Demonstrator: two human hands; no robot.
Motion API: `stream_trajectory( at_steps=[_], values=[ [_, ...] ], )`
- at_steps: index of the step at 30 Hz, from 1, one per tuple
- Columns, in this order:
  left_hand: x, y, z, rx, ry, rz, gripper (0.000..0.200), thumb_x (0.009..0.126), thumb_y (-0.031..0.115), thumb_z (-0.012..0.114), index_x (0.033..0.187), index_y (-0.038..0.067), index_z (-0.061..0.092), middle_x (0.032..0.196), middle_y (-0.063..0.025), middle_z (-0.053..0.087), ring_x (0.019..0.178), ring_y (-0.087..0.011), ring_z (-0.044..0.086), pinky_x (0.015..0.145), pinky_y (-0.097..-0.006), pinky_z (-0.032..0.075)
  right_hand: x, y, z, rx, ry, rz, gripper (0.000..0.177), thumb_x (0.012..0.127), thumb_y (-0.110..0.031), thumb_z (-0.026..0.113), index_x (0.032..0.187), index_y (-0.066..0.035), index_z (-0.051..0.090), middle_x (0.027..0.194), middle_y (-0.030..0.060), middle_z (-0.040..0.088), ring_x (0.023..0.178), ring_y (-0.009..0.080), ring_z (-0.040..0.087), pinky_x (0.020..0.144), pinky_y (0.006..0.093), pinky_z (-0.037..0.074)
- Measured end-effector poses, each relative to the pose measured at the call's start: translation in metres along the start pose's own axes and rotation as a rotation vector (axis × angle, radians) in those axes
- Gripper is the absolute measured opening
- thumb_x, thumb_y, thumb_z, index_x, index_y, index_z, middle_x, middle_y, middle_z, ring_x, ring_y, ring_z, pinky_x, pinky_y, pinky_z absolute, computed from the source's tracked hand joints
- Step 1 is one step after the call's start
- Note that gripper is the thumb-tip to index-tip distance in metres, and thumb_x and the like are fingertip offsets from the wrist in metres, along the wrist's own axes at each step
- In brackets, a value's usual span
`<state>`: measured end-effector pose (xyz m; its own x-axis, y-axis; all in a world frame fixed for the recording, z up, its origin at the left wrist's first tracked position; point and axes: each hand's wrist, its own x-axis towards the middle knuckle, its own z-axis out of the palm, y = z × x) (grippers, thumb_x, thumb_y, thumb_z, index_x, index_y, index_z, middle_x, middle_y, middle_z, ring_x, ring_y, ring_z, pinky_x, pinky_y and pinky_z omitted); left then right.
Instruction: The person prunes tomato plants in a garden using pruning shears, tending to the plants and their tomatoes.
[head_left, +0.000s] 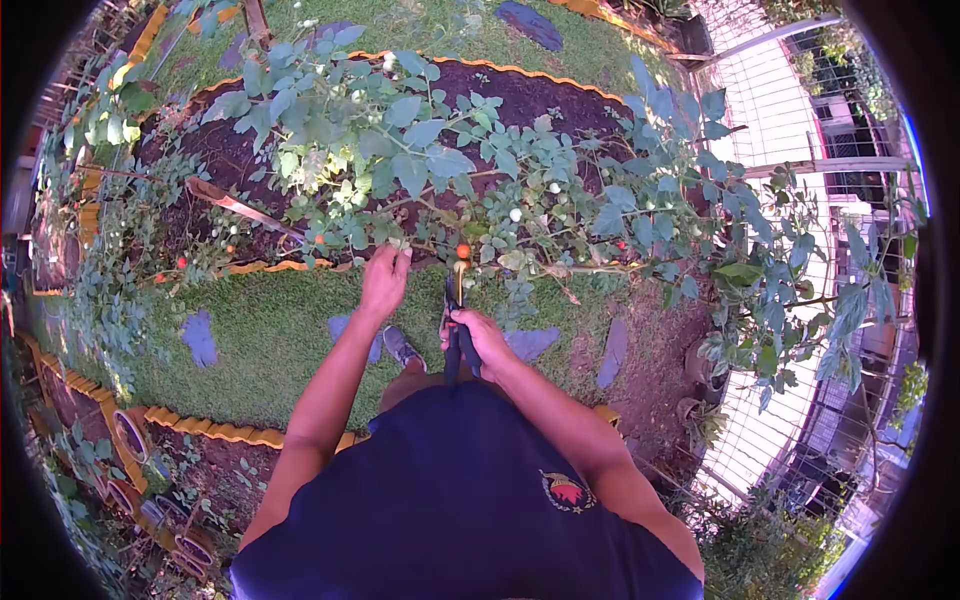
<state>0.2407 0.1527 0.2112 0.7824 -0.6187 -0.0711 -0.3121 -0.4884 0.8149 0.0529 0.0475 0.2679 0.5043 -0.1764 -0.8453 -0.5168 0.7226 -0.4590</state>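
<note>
1. The pruning shears (pixel 453 358) sit in the right hand (pixel 486 342), its fingers wrapped around the dark handles, blades pointing away from the body.
2. Just beyond the shears' tips hangs an orange tomato (pixel 463 251).
3. Left of the shears, the left hand (pixel 383 284) has its fingertips gathered at the foliage (pixel 410 172) (whether they pinch a stem, I cannot tell).
4. Left of the shears stands a shoe (pixel 402 345).
5. Nearer the body than the shears, the dark shirt (pixel 450 500) bears a red-centred emblem (pixel 567 492) (lettering too small to read).
</note>
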Motion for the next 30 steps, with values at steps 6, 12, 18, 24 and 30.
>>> stream_trajectory(
  at_steps=[6, 12, 18, 24, 30],
  values=[
    [0.058, 0.036, 0.018, -0.212, -0.175, 0.115, 0.033, 0.088, 0.001, 0.051, 0.118, 0.005, 0.064, 0.105, -0.0214, 0.066, 0.097, -0.0418, 0.063, 0.088, -0.047, 0.05, 0.015, -0.009, 0.005, 0.037, 0.014, 0.002, 0.041, 0.093, -0.043, 0.059, 0.114, -0.008, 0.06, 0.094, 0.0085, 0.07, 0.08, 0.0188, 0.069, 0.06, 0.0292, 0.049],
    [0.09, 0.076, 0.025, 0.115, -0.382, 0.182, 0.049, 0.083, -0.003, 0.047, 0.125, 0.014, 0.065, 0.13, -0.0141, 0.063, 0.115, -0.0366, 0.06, 0.099, -0.0442, 0.049, 0.03, -0.032, 0.015, 0.209, 0.009, -0.038, 0.042, 0.093, -0.045, 0.058, 0.119, -0.013, 0.06, 0.095, 0.0086, 0.07, 0.082, 0.0195, 0.069, 0.062, 0.0313, 0.049],
    [0.1, 0.07, 0.031, 0.187, -0.433, 0.116, 0.051, 0.083, -0.002, 0.047, 0.128, 0.014, 0.065, 0.128, -0.0196, 0.063, 0.116, -0.0377, 0.06, 0.101, -0.0436, 0.048, 0.053, -0.038, 0.022, 0.326, -0.006, -0.132, 0.044, 0.093, -0.047, 0.057, 0.117, -0.01, 0.059, 0.099, 0.0116, 0.069, 0.087, 0.0217, 0.069, 0.073, 0.034, 0.051],
    [0.103, 0.066, 0.03, 0.06, -0.422, 0.1, 0.043, 0.087, 0.005, 0.047, 0.126, 0.012, 0.067, 0.11, -0.0217, 0.069, 0.097, -0.037, 0.067, 0.09, -0.0454, 0.051, 0.061, -0.044, 0.024, 0.34, -0.064, -0.169, 0.042, 0.096, -0.041, 0.055, 0.121, -0.008, 0.057, 0.099, 0.0131, 0.068, 0.087, 0.0223, 0.069, 0.077, 0.0356, 0.054],
    [0.109, 0.045, 0.03, 0.128, -0.507, -0.115, 0.038, 0.093, 0.016, 0.048, 0.128, 0.015, 0.065, 0.09, -0.0185, 0.071, 0.078, -0.0339, 0.07, 0.076, -0.0449, 0.053, 0.029, -0.045, 0.033, 0.325, -0.076, -0.343, 0.041, 0.1, -0.031, 0.048, 0.13, -0.004, 0.051, 0.1, 0.013, 0.066, 0.087, 0.0231, 0.069, 0.077, 0.0346, 0.055]
  ],
)
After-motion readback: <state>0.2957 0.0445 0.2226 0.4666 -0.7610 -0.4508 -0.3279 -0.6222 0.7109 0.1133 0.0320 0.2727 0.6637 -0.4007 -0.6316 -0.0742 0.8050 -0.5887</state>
